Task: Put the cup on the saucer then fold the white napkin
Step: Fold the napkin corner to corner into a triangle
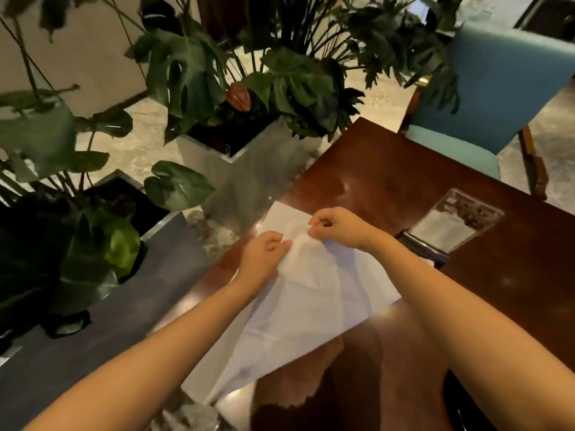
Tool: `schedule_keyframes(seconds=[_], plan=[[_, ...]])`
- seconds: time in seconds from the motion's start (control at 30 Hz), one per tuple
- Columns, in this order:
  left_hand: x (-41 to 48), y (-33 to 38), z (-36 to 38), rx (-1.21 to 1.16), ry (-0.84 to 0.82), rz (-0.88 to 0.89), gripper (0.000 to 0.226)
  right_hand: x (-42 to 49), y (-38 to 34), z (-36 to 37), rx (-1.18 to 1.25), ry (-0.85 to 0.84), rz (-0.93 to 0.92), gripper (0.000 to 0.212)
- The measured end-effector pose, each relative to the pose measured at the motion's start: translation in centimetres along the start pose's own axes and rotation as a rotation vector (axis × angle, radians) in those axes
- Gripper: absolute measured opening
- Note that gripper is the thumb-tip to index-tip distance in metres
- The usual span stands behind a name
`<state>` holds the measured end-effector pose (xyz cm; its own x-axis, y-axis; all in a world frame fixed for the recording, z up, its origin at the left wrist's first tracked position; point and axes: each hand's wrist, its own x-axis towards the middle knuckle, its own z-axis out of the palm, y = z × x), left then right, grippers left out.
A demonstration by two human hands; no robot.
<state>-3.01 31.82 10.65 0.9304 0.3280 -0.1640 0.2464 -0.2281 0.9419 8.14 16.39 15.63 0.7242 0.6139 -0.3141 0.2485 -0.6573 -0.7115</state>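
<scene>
A large white cloth napkin [314, 293] is lying spread across the near corner of a glossy dark red-brown wooden table [389, 169], its lower end hanging past the table edge. Two bare forearms are reaching in from the bottom of the view. The left hand [263, 255] is pinching a raised fold of the napkin between thumb and fingertips, fingers curled closed on the cloth. The right hand [337, 227], just beside it, is likewise pinching the napkin's upper edge in a closed grip. The cloth between the hands is bunching and blurring, so the exact fold line is hard to make out.

To the right, a clear plastic stand holding a printed card [455, 225] is sitting on the table; its text is too blurred to read. A teal upholstered chair with a wooden frame [485, 98] is standing beyond the table, partly cut off at the right edge. Big-leafed green plants in square grey planters [245, 141] are filling the left side.
</scene>
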Motion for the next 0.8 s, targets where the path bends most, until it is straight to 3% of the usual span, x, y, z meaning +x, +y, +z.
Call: schedule_keyframes(seconds=[0.1,0.3,0.57,0.8], plan=[[4.3,-0.6,-0.7,0.037,0.062,-0.013,0.014,3.9,0.0,1.0,-0.012,0.090,0.012,0.011],[11.0,-2.3,-0.5,0.130,0.077,-0.100,0.013,10.1,2.2,3.1,0.046,0.274,0.178,0.017],[15.7,-5.1,0.4,0.278,0.062,-0.160,0.013,15.1,4.8,5.3,-0.128,0.329,0.263,0.017],[17.3,-6.5,1.1,0.284,0.044,-0.106,0.007,15.1,5.6,6.1,-0.180,0.387,0.214,0.007]])
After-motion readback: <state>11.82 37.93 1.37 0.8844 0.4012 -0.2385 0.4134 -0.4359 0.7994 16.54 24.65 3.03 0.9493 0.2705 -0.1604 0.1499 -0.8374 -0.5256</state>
